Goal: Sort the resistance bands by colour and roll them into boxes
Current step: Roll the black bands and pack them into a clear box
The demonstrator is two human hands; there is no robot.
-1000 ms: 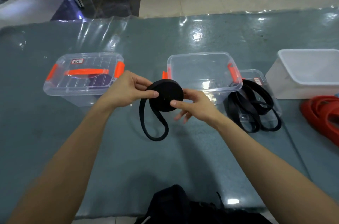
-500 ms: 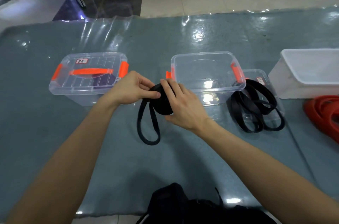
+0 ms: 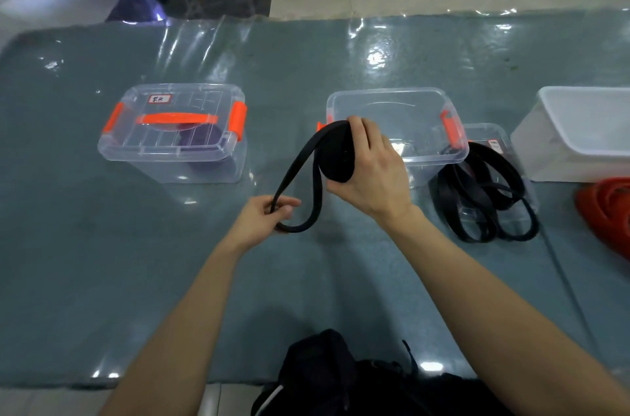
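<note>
Left hand (image 3: 264,219) slid down band (image 3: 301,163) (box (image 3: 433,159) rim behind).

Right hand (image 3: 371,173) grips up high; left hand (image 3: 267,218) pinches lower.

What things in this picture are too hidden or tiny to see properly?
All in the head view.
Rolled part of the black band: mostly covered by the right hand.
Label on the closed box: too small to read.
Purple bands inside it: blurred by the lid, count unclear.
Red bands: cut off by the right edge.
Dark bag: cut off by the bottom edge.
</note>
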